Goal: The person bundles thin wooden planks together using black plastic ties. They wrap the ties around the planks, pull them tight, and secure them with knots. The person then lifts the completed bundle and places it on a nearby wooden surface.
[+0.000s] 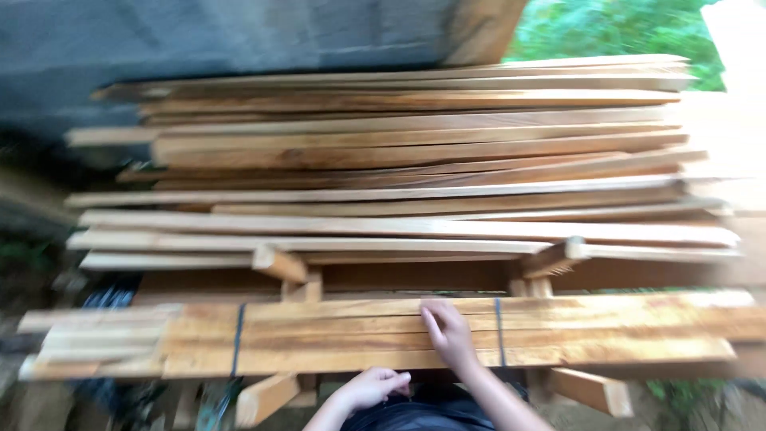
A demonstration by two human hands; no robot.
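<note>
Soft daylight, heavy motion blur

Light enters from one o'clock, where the sky glares white; the wall at eleven o'clock stays dim, and the plank stack (399, 160) smears toward both side edges.

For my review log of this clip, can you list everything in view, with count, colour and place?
Bundle of long tan wooden planks: one, strapped, nearest, across the bottom.
Dark straps: two, around that bundle, left and right.
Stack of loose pale wooden boards: many, count unclear, behind, centre.
Short wooden blocks: several, tan, under the stack.
Grey wall: one, upper left.
Green foliage: upper right.
Right hand: fingers resting on the bundle.
Left hand: curled, below the bundle's near edge.
</note>
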